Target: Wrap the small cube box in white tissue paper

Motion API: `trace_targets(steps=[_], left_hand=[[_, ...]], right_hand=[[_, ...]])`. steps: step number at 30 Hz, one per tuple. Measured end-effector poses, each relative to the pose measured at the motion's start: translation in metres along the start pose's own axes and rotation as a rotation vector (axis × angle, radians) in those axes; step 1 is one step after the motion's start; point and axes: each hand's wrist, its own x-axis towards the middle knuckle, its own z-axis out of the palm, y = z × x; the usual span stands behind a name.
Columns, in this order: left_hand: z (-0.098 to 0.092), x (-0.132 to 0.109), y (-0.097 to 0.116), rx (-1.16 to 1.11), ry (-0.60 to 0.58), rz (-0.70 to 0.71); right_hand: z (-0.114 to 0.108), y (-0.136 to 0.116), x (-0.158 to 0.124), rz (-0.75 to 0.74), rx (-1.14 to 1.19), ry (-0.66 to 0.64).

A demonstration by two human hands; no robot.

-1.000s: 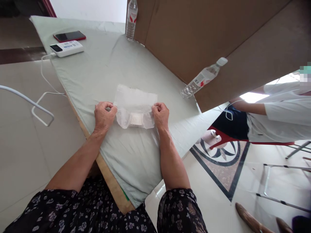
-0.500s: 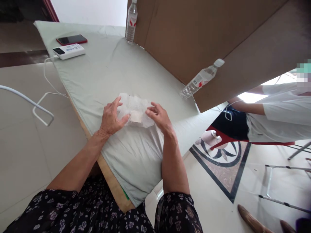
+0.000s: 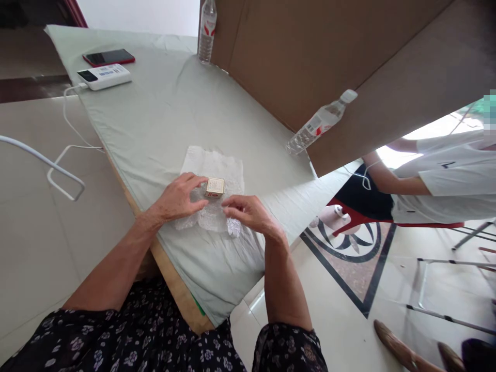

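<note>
A small printed box (image 3: pixel 214 188) sits on a spread sheet of bubble wrap (image 3: pixel 211 161) on the covered table. My left hand (image 3: pixel 181 196) is at the box's left, thumb and fingers apart, the index fingertip close to the box's edge; whether it touches I cannot tell. At the lower right of the box, my right hand (image 3: pixel 248 211) hovers over the wrap's right part with its fingers apart. Neither hand grips anything.
A cardboard panel (image 3: pixel 302 57) stands along the far side, with one water bottle (image 3: pixel 207 33) upright and another water bottle (image 3: pixel 320 124) tilted against it. A phone (image 3: pixel 109 57) and a cabled power bank (image 3: pixel 104 77) lie at left. A person (image 3: pixel 445 175) sits at right.
The bubble wrap, folded over the box before, is now opened flat toward me, baring the printed box. My right hand has come lower, nearer to me. The view has shifted slightly.
</note>
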Motion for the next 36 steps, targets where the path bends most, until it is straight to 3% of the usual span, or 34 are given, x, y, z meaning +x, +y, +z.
trace_targets(steps=[3, 8, 10, 13, 15, 19, 24, 26, 28, 31, 33, 36], left_hand=[[0.008, -0.001, -0.004, 0.123, -0.091, 0.033], [0.017, -0.005, -0.013, 0.191, -0.183, -0.003], [0.018, -0.004, -0.014, 0.200, -0.184, -0.006], [0.018, -0.003, -0.011, 0.209, -0.210, -0.030], [0.018, -0.002, -0.009, 0.208, -0.220, -0.032], [0.019, -0.004, -0.011, 0.202, -0.190, -0.002], [0.020, -0.003, -0.015, 0.222, -0.194, 0.006], [0.019, -0.001, -0.017, 0.225, -0.200, 0.014], [0.018, 0.001, -0.017, 0.232, -0.200, 0.016], [0.015, 0.002, -0.017, 0.266, -0.206, 0.004], [0.012, 0.001, -0.014, 0.303, -0.222, -0.003], [0.009, 0.004, -0.006, 0.344, -0.191, 0.001]], right_hand=[[0.012, -0.005, 0.013, -0.070, -0.162, 0.323], [0.026, -0.001, 0.031, -0.125, -0.366, 0.333], [0.019, 0.011, 0.025, -0.111, -0.350, 0.474], [-0.004, 0.040, 0.003, 0.006, -0.316, 0.831], [-0.021, 0.061, -0.015, 0.142, -0.339, 0.929], [-0.035, 0.088, -0.037, 0.275, -0.359, 0.836], [-0.013, 0.061, -0.029, 0.124, -0.458, 0.919], [0.001, 0.040, -0.016, 0.013, -0.452, 0.801], [0.014, 0.021, 0.000, -0.066, -0.482, 0.565], [0.027, 0.006, 0.026, -0.078, -0.543, 0.307], [0.033, 0.005, 0.040, -0.034, -0.594, 0.223], [0.041, 0.010, 0.050, 0.011, -0.658, 0.197]])
